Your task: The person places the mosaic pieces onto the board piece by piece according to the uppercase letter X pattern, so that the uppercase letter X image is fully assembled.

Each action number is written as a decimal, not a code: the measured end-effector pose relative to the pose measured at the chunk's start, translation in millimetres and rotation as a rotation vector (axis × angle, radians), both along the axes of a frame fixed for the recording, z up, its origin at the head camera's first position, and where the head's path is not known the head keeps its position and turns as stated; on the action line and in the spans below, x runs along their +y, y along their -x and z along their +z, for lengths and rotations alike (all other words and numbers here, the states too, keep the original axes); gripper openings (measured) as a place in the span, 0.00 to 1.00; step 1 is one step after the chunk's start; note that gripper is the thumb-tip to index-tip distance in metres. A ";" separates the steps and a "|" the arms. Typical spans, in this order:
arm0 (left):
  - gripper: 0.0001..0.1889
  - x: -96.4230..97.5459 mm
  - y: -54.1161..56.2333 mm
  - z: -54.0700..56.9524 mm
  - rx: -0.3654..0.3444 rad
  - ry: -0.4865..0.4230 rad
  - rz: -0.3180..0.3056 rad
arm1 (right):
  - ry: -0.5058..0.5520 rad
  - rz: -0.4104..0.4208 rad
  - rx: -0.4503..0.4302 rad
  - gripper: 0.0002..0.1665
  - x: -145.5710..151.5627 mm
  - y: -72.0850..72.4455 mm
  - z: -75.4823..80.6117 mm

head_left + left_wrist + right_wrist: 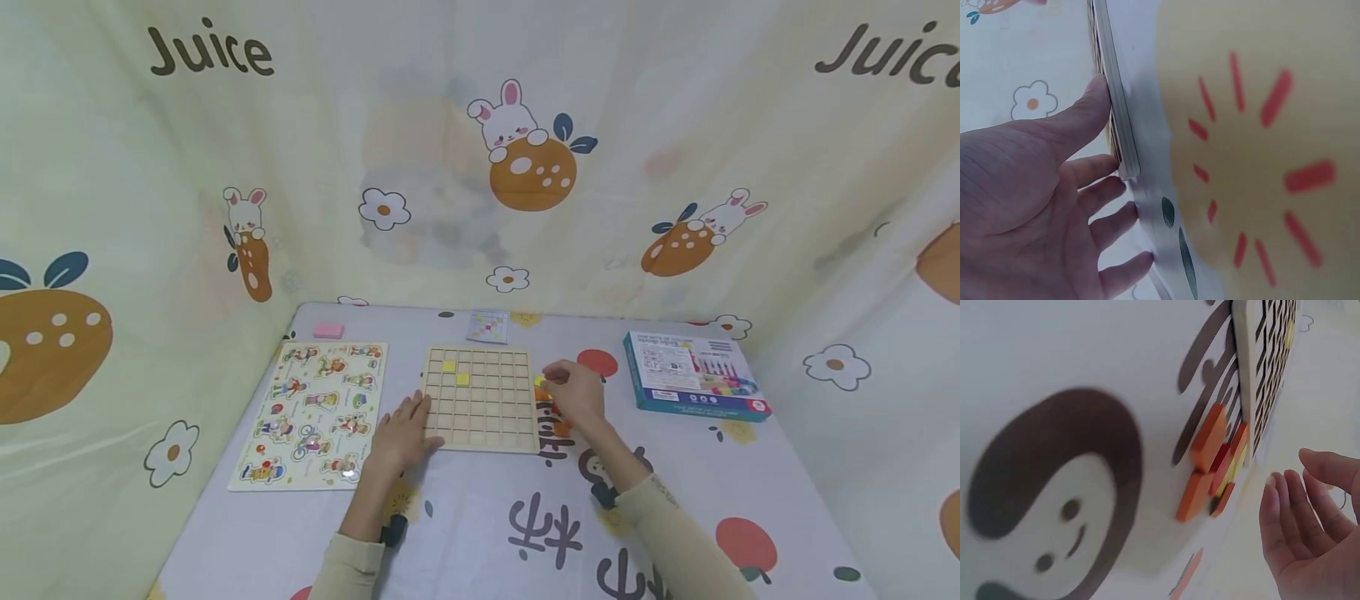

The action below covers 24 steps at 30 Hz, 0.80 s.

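Observation:
A square wooden grid board (pixel 480 443) lies flat, with one yellow tile (pixel 448 367) and another yellow tile (pixel 462 380) in its upper left cells. My left hand (pixel 402 433) rests at the board's left edge, fingers spread; in the left wrist view the thumb touches the board's side (pixel 1119 106). Just right of the board, my right hand (pixel 576 393) hovers over a small pile of orange, red and yellow tiles (pixel 1210 440), partly covering it in the head view. Its thumb and gently bent fingers stand apart in the right wrist view, with no tile visible between them.
A picture puzzle board (pixel 311 417) lies on the left, with a pink block (pixel 328 331) behind it. A patterned card (pixel 488 327) sits behind the grid board. A blue and white box (pixel 693 377) lies at the right. Printed curtains (pixel 435 150) surround the table.

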<state>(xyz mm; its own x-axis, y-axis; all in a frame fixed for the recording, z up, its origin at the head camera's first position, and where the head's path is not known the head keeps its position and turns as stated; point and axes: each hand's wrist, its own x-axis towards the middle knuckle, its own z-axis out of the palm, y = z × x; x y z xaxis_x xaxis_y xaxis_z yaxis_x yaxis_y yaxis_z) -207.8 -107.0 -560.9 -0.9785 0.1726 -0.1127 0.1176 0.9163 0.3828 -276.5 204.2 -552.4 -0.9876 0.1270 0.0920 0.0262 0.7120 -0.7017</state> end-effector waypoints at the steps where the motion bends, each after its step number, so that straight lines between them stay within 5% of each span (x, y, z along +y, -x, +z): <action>1: 0.43 0.0 0.0 -0.2 -0.001 -0.003 0.001 | -0.014 -0.003 -0.006 0.12 2.7 -0.8 -0.9; 18: 0.43 -1.8 1.4 -1.9 0.004 0.004 -0.008 | -0.185 -0.009 -0.184 0.24 20.1 -9.5 -13.4; 24: 0.43 -1.5 0.4 -1.3 -0.006 0.002 -0.001 | -0.214 -0.013 -0.226 0.29 18.8 -13.7 -4.0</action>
